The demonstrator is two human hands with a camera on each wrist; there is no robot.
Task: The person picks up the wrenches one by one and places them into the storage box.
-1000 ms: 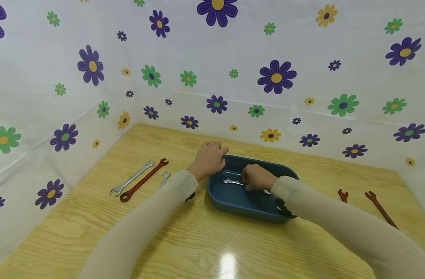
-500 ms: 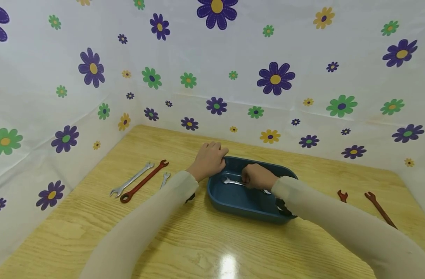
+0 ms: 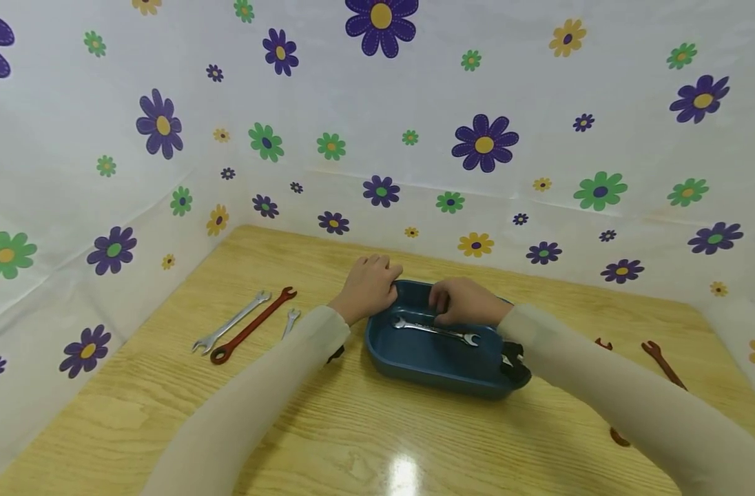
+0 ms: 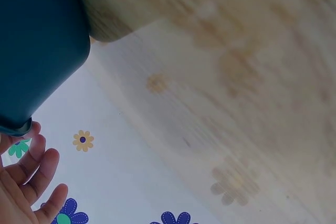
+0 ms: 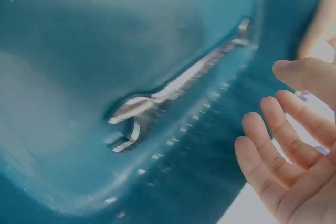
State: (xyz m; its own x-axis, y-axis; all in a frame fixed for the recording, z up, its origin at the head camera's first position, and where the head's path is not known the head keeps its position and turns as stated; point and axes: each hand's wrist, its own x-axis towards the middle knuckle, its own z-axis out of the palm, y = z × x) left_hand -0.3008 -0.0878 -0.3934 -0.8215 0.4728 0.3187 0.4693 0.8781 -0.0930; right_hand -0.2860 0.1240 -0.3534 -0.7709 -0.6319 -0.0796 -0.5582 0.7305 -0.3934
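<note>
A blue plastic tub point(image 3: 439, 386) stands on the wooden table, turned slightly. My left hand point(image 3: 366, 288) holds its far left corner, thumb over the rim and the other fingers outside; in the left wrist view the fingertips curl by the rim of the tub point(image 4: 42, 40). A silver open-end wrench point(image 3: 436, 331) lies along the tub's floor near the back wall. Just above it my right hand point(image 3: 467, 303) hovers with loosely spread fingers and nothing in them. From the right wrist, the wrench point(image 5: 181, 80) shows apart from the fingertips.
Left of the tub lie a long silver wrench point(image 3: 231, 322), a red wrench point(image 3: 256, 324) and a small silver wrench point(image 3: 291, 322) partly under my sleeve. To the right are a red wrench point(image 3: 663, 364) and another point(image 3: 621, 437) mostly behind my right arm. A flowered sheet point(image 3: 328, 89) hangs behind.
My right hand has let go of the silver wrench in the tub, opened its fingers and risen a little. The left hand stays on the tub's corner.
</note>
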